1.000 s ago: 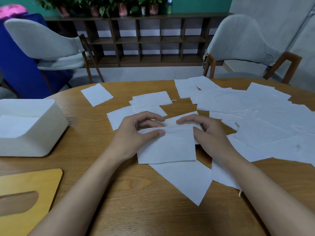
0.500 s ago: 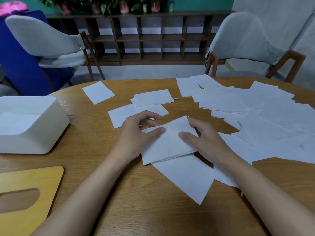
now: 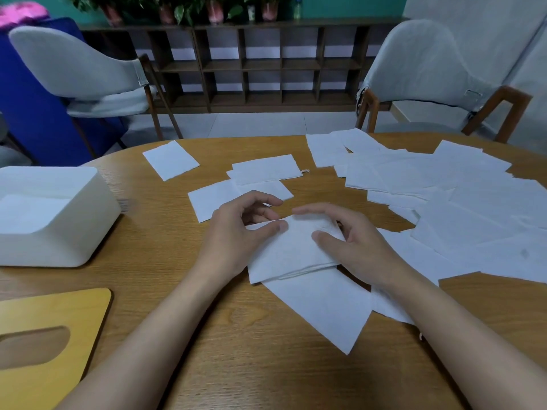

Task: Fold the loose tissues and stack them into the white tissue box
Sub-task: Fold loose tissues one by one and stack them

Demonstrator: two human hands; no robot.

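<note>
A folded white tissue (image 3: 291, 253) lies tilted on the wooden table (image 3: 207, 335) in front of me, layered edges showing along its near side. My left hand (image 3: 236, 232) pinches its left upper corner, thumb on top. My right hand (image 3: 349, 244) grips its right side with thumb on top and fingers curled over the far edge. The white tissue box (image 3: 53, 214) stands open at the left, with tissue inside. An unfolded tissue (image 3: 322, 306) lies under the folded one. Many loose tissues (image 3: 461, 202) cover the table's right side.
A wooden box lid (image 3: 44, 341) with an oval slot lies at the near left. Smaller folded tissues (image 3: 263, 170) and a single one (image 3: 170, 159) lie further back. Two grey chairs (image 3: 426, 72) stand behind the table, before a dark shelf unit (image 3: 251, 63).
The tissue was flat and square to me; both hands have turned it so it lies tilted. My right hand moved from pressing the top edge to gripping the right side.
</note>
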